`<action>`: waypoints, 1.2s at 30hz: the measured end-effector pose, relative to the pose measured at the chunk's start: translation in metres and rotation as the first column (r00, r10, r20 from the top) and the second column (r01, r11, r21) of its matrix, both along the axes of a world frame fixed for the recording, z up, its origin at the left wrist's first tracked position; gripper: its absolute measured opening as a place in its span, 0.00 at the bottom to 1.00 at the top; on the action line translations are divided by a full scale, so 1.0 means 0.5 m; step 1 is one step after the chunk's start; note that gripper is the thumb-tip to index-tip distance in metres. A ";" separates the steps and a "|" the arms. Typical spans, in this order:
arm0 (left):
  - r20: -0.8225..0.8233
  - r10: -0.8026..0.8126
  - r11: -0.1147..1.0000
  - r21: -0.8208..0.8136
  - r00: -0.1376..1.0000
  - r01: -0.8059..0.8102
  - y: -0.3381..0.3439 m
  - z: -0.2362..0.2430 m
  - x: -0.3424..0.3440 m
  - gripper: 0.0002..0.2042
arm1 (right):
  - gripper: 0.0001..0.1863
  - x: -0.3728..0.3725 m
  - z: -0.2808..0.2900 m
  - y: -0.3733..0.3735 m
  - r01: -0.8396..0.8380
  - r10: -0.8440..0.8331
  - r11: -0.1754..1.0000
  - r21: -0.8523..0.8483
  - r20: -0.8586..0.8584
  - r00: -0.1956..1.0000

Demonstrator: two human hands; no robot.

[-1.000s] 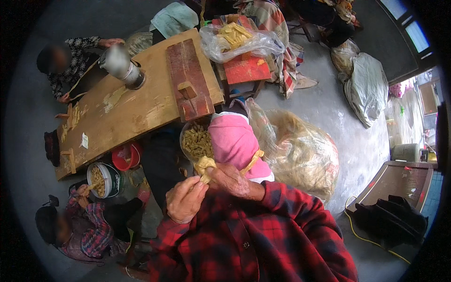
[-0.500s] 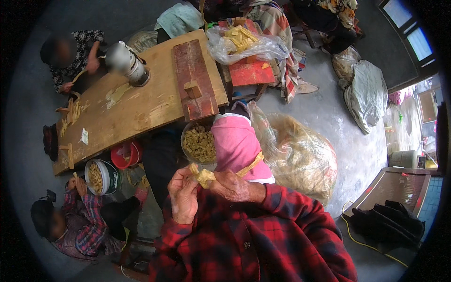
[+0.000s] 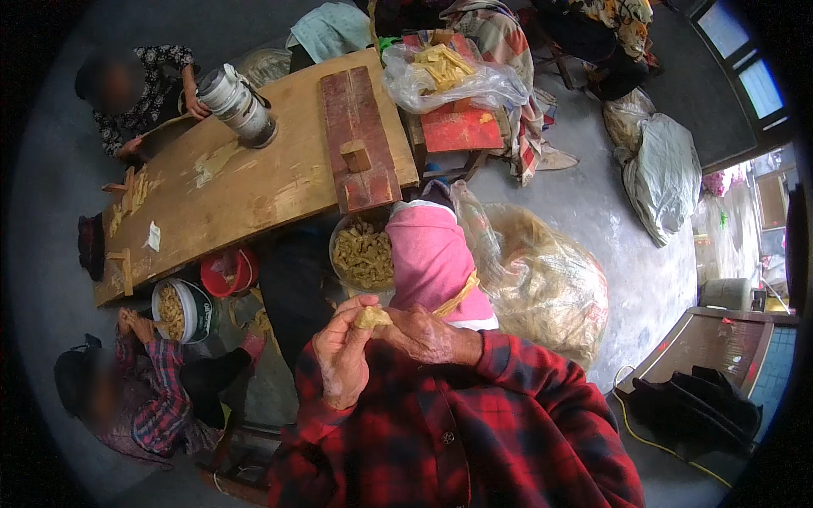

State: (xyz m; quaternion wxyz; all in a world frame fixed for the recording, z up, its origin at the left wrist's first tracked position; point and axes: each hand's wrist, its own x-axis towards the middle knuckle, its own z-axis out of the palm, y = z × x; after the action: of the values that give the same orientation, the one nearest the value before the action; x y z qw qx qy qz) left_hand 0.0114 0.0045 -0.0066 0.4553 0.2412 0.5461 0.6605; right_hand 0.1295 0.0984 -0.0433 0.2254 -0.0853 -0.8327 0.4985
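Note:
My left hand (image 3: 342, 349) and my right hand (image 3: 421, 334) meet in front of my chest. Between their fingertips they pinch a pale yellow, pliable strip (image 3: 373, 318), bunched into a small knot-like lump. From under my right hand a tail of the same yellow material (image 3: 458, 293) trails across the pink cloth (image 3: 428, 254) over my lap. Just beyond my hands a round basin (image 3: 332, 254) holds many small yellowish-brown twisted pieces (image 3: 364, 256). My fingers partly cover the lump.
A wooden table (image 3: 254, 182) with a red-brown board (image 3: 360, 118) stands ahead. Right of it, a plastic bag of yellow strips (image 3: 445, 68) lies on a red stool (image 3: 461, 131). A large plastic sack (image 3: 542, 288) sits by my right leg. Two people work at left, near a bucket (image 3: 201, 315).
The strip between my fingers has gone from an open, looser loop to a smaller, tighter lump. At far left, one person's hand has moved to the metal container on the table.

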 end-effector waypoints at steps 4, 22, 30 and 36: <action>0.261 -0.003 1.000 -0.017 0.965 0.008 0.005 0.015 -0.006 0.08 | 0.10 0.000 0.016 0.006 -0.051 0.050 0.997 -0.054 -0.023 0.998; -0.072 -0.199 0.977 -0.093 0.977 0.192 0.013 0.023 -0.019 0.06 | 0.09 0.019 0.053 0.044 0.024 -0.050 0.838 0.545 0.032 0.998; 0.347 -0.226 0.944 -0.154 0.910 0.293 -0.007 -0.024 -0.015 0.13 | 0.11 0.024 0.047 0.068 -0.084 -0.017 0.706 0.704 0.135 0.991; 0.215 -0.448 0.877 -0.084 0.868 0.473 -0.018 0.007 -0.035 0.12 | 0.15 0.052 0.081 0.084 -0.175 0.119 0.885 0.432 0.154 0.981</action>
State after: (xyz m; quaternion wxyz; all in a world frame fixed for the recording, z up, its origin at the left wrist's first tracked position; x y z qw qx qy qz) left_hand -0.0063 -0.0046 -0.0029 0.6648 0.2696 0.4701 0.5141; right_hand 0.1555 0.1404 -0.0025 0.1486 0.0011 -0.9407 0.3049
